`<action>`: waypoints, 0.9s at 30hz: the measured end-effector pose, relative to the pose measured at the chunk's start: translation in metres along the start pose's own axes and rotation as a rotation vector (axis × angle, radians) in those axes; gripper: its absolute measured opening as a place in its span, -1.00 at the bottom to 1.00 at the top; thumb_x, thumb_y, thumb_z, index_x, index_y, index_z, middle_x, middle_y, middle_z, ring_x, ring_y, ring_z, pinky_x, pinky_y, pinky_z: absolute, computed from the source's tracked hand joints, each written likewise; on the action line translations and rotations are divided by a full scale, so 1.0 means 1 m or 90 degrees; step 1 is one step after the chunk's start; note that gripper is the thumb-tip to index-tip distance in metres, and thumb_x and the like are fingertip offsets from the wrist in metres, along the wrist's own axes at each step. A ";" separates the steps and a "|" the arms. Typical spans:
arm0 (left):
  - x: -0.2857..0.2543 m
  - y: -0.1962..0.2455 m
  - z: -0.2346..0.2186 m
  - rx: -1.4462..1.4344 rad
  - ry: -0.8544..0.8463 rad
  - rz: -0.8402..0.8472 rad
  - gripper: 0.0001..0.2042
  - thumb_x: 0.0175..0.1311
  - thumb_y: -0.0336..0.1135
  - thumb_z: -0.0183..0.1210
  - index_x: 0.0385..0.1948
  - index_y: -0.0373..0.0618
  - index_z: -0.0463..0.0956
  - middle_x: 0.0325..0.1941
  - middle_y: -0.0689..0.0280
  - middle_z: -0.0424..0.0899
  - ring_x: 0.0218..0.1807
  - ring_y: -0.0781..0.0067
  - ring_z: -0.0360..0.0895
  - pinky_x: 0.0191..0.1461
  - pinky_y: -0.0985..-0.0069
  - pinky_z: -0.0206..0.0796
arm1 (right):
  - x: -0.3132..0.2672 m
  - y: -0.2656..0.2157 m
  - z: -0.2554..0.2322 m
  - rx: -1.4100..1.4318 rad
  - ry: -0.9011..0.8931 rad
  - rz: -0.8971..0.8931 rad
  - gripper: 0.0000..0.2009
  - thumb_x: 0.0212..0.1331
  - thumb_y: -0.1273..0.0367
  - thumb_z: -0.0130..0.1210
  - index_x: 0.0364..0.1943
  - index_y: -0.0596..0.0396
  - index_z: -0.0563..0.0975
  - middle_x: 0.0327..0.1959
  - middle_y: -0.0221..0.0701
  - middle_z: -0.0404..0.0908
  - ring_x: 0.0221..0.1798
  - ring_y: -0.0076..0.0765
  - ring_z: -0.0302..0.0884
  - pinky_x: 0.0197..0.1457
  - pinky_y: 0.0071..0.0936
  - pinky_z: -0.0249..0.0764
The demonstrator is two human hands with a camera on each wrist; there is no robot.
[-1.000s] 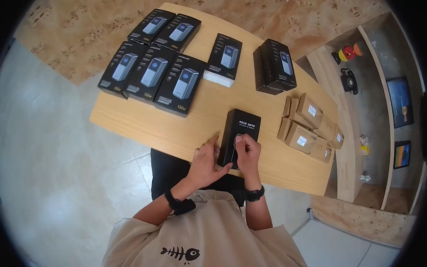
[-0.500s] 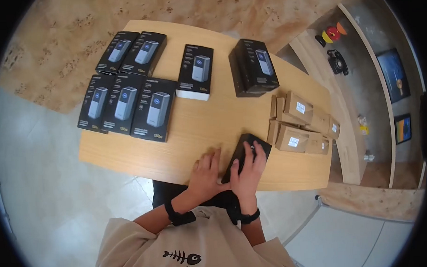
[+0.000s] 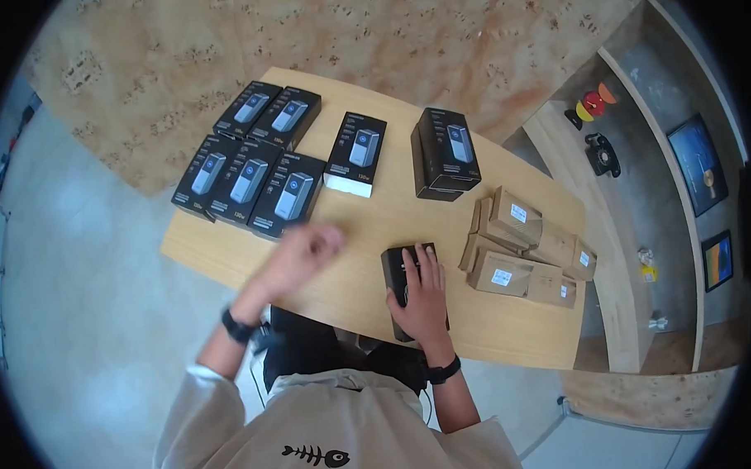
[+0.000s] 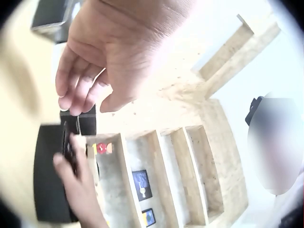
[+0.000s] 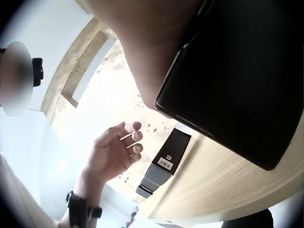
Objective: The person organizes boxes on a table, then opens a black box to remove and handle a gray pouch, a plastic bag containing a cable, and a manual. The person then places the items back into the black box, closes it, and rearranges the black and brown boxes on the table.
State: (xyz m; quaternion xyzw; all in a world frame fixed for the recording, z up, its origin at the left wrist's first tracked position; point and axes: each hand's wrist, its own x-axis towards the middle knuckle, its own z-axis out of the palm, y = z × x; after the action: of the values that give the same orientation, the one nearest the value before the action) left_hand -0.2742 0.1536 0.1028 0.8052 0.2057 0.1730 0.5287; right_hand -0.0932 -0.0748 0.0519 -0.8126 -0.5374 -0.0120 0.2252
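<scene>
A black box [image 3: 396, 275] rests at the table's near edge. My right hand [image 3: 422, 303] lies on it, fingers stretched along the top and thumb at its left side. In the right wrist view the black box [image 5: 237, 85] fills the upper right, its plain dark side facing the camera. Raised over the table, my left hand [image 3: 302, 258] is left of that box and close to the nearest printed box [image 3: 290, 196] of the left group. Its fingers bend loosely with nothing between them, as the left hand [image 4: 109, 59] shows in the left wrist view.
Several printed black boxes [image 3: 241, 177] lie together at the table's left. A single printed box [image 3: 356, 151] with a white end is at the middle back, and stacked black boxes [image 3: 447, 153] are right of it. Small brown cartons [image 3: 516, 246] sit at the right, beside a shelf [image 3: 570, 228].
My left hand has lifted away from the black box and moved left. My right hand first pinched at the box, then flattened over its top. The head view has shifted.
</scene>
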 end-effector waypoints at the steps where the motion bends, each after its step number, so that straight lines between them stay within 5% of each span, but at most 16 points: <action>1: 0.026 0.004 -0.021 0.055 0.041 -0.003 -0.83 0.48 -0.31 0.21 -0.08 -0.19 0.66 -0.29 0.42 0.71 -0.28 0.67 0.55 -0.14 0.54 0.48 | -0.001 0.000 -0.001 0.004 -0.010 -0.015 -0.22 0.13 0.20 0.30 0.50 0.10 0.35 0.59 0.04 0.22 0.63 0.34 0.10 0.66 0.26 0.07; 3: 0.089 -0.001 -0.051 0.124 0.092 0.035 -0.78 0.43 -0.32 0.19 -0.06 -0.26 0.63 -0.19 0.13 0.80 -0.19 0.30 0.76 -0.09 0.38 0.56 | -0.004 -0.003 -0.004 0.015 0.014 -0.011 -0.29 0.18 0.27 0.32 0.47 0.07 0.39 0.55 0.00 0.28 0.62 0.31 0.14 0.65 0.21 0.10; 6: 0.190 -0.030 -0.074 0.313 0.055 0.007 -0.45 0.33 -0.18 0.29 0.27 -0.34 0.49 0.13 -0.12 0.72 0.17 -0.12 0.68 0.26 0.21 0.50 | -0.013 -0.003 0.003 0.005 0.135 0.057 -0.42 0.25 0.26 0.27 0.37 0.10 0.48 0.47 0.02 0.35 0.54 0.34 0.24 0.61 0.24 0.16; 9: 0.273 -0.075 -0.068 0.462 0.033 0.041 -0.22 0.31 -0.05 0.32 0.50 -0.28 0.28 0.45 -0.22 0.48 0.48 -0.18 0.44 0.55 0.18 0.31 | -0.017 0.003 0.007 -0.001 0.152 0.073 -0.40 0.21 0.26 0.25 0.36 0.12 0.48 0.46 0.03 0.35 0.54 0.36 0.23 0.58 0.30 0.18; 13: 0.322 -0.107 -0.042 0.574 -0.037 0.026 -0.13 0.31 0.32 0.21 0.53 -0.11 0.31 0.58 -0.06 0.37 0.58 -0.09 0.34 0.62 0.09 0.20 | -0.020 0.008 0.003 0.065 0.127 0.061 -0.40 0.17 0.24 0.30 0.32 0.13 0.50 0.46 -0.05 0.37 0.56 0.27 0.24 0.60 0.22 0.21; 16: 0.314 -0.082 -0.032 0.555 -0.108 -0.051 -0.18 0.28 0.37 0.22 0.35 -0.18 0.52 0.52 -0.07 0.46 0.52 -0.07 0.41 0.58 0.08 0.20 | -0.021 0.009 -0.009 0.090 0.116 0.055 -0.44 0.16 0.25 0.32 0.27 0.10 0.54 0.44 -0.13 0.43 0.54 0.16 0.30 0.61 0.15 0.24; 18: 0.303 -0.072 -0.029 0.600 -0.068 -0.043 -0.19 0.22 0.42 0.25 0.11 -0.28 0.66 0.27 -0.12 0.68 0.32 -0.10 0.61 0.42 0.12 0.37 | -0.025 0.010 -0.006 0.118 0.110 0.050 -0.47 0.16 0.27 0.32 0.24 0.10 0.56 0.42 -0.15 0.44 0.53 0.13 0.33 0.61 0.14 0.25; 24: 0.253 -0.068 -0.023 0.451 -0.070 0.009 -0.20 0.12 0.39 0.39 -0.06 -0.40 0.67 -0.13 -0.18 0.79 -0.05 -0.18 0.77 0.09 0.15 0.57 | -0.025 0.015 -0.008 0.155 0.127 -0.011 -0.58 0.15 0.39 0.32 0.13 0.12 0.59 0.36 -0.14 0.48 0.43 0.15 0.44 0.51 0.09 0.37; 27: 0.207 -0.038 -0.012 0.440 -0.051 0.003 -0.29 0.17 0.29 0.43 -0.15 -0.39 0.65 -0.23 -0.18 0.77 -0.09 -0.15 0.77 0.02 0.13 0.56 | -0.025 0.012 -0.001 0.141 0.180 0.075 -0.59 0.15 0.42 0.31 0.13 0.14 0.57 0.32 -0.08 0.49 0.34 0.19 0.49 0.41 -0.01 0.46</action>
State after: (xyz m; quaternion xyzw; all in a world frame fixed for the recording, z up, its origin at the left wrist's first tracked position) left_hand -0.1090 0.2827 0.0853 0.9431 0.2294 0.0623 0.2324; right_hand -0.0931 -0.1004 0.0420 -0.8031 -0.4497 -0.0536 0.3872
